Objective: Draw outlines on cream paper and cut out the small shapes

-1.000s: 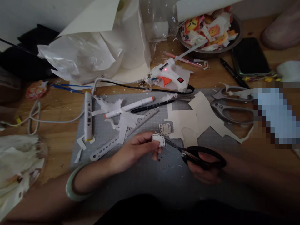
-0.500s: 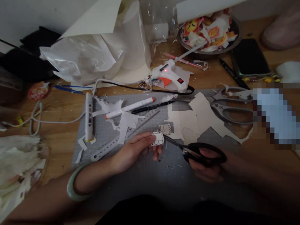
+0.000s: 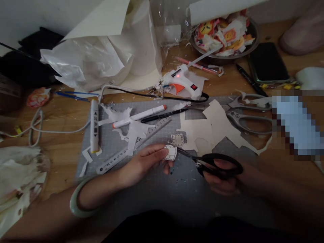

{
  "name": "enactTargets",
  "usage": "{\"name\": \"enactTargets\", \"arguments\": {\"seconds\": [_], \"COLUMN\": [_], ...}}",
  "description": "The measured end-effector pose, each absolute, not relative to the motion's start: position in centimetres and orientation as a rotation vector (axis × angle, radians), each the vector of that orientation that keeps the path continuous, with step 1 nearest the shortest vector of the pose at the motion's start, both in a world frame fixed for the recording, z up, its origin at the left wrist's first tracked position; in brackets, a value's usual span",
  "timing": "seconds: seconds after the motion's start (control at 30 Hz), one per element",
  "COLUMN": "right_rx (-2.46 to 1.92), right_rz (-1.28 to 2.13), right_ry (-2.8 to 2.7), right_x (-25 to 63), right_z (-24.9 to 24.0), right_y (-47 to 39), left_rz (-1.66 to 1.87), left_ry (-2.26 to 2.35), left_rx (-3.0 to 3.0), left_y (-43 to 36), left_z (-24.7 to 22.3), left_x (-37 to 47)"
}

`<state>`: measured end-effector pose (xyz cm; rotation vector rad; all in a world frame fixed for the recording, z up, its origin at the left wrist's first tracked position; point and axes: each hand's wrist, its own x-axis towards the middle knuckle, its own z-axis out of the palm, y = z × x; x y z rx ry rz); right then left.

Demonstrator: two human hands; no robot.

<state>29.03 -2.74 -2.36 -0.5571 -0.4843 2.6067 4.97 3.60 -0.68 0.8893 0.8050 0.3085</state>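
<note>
Between thumb and fingers, my left hand (image 3: pixel 149 160) pinches a small white paper piece (image 3: pixel 170 153) with black scalloped lines drawn on it. My right hand (image 3: pixel 222 179) has its fingers in the handles of black scissors (image 3: pixel 222 164), whose blades point left and meet the right edge of the piece. Just above lies a second drawn piece (image 3: pixel 177 139) on the grey cutting mat (image 3: pixel 157 199). Cream paper offcuts (image 3: pixel 199 130) spread to its right. A grey ruler (image 3: pixel 113 161) lies slanted to the left, partly under white scraps (image 3: pixel 138 130).
A white glue gun (image 3: pixel 183 81) with a red light lies behind the mat. Large silver scissors (image 3: pixel 243 114), markers (image 3: pixel 94 130), a phone (image 3: pixel 268 62) and a metal bowl of wrappers (image 3: pixel 254 42) surround the work area. A bag of scraps (image 3: pixel 22 179) is at left.
The paper piece has tilted and dropped slightly in my left hand. The scissors stay at its right edge. The whole view has shifted a little to the left.
</note>
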Motion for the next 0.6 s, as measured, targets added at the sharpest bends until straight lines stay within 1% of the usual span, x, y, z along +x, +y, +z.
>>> {"name": "enactTargets", "arguments": {"seconds": [0.37, 0.6], "right_rx": [-0.574, -0.589], "right_rz": [2.620, 2.619], "right_ry": [-0.520, -0.528], "right_x": [28.99, 28.90], "right_z": [-2.21, -2.11], "right_y": [-2.75, -2.76], "left_rz": [0.233, 0.246], "left_ry": [0.770, 0.809], "left_rx": [0.989, 0.888], "left_y": [3.79, 3.74], "left_z": [-0.84, -0.42], "left_x": [4.63, 5.00]}}
